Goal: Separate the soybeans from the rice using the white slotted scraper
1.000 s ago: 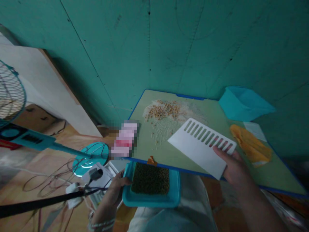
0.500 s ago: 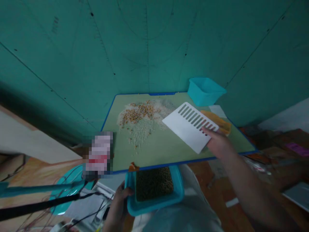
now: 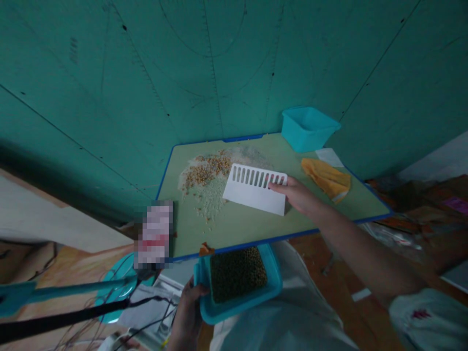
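My right hand grips a white slotted scraper by its right end, fingers curled through the slots. The scraper is held over the pale green board, at the right side of a spread of grain. Orange-brown kernels lie at the back left of that spread, with small pale grains in front of them. Below the board's front edge, my left hand is closed on the left rim of a blue plastic basin. Dark green and tan grains fill much of it.
A second blue basin stands at the board's back right corner. In front of it lie a white sheet and a yellow cloth. A phone-like object, blurred out, is at the board's left edge, above an arm stand.
My right hand has carried the scraper leftward, turning its slotted edge towards the back, closer to the grain. My left hand still holds the basin below the board.
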### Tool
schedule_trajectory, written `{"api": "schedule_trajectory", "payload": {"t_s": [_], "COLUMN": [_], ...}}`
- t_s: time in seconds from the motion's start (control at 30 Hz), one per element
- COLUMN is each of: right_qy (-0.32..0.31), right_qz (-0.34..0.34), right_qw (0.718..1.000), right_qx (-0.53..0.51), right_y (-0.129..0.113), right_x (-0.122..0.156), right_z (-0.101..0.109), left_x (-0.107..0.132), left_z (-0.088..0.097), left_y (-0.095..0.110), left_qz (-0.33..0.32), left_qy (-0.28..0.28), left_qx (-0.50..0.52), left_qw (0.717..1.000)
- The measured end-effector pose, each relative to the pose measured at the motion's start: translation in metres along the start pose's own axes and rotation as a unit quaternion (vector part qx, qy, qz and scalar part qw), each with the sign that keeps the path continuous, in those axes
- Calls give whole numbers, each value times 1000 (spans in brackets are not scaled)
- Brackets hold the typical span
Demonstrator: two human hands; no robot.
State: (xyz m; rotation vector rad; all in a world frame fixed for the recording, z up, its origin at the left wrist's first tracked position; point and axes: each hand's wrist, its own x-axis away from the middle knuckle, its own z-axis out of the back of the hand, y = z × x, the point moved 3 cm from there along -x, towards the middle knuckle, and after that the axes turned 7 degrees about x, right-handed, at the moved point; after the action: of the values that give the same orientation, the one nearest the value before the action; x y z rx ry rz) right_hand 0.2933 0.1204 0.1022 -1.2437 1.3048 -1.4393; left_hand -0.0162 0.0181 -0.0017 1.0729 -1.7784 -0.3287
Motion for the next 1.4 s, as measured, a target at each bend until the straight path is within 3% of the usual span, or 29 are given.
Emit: {"api": "schedule_trajectory", "payload": {"t_s": [0.5,0.77,0.97,1.13,1.4], "right_qy": [-63,-50,-118,-182,-221], "right_qz": [-49,25,56,53,30], "right_qw": [997,995,986,976,968], "right_qx": [5,86,108,110,112], "right_y": [5,-3,-15,-15,-14], "right_x": [11,19,22,6,-14], "right_z": [9,9,-9,-34,-47], "left_x": [-1,1,0,-2,5], "left_z": [-4,-3,-8,-7,1], "left_y": [2,2,3,1,0], "left_qz": [-1,2,5,9,2], "left_qy": [-6,0,-16,-40,-5], "left_qx": [11,-1,8,10,23], "left_qw": [1000,1000,1000,999,1000]}}
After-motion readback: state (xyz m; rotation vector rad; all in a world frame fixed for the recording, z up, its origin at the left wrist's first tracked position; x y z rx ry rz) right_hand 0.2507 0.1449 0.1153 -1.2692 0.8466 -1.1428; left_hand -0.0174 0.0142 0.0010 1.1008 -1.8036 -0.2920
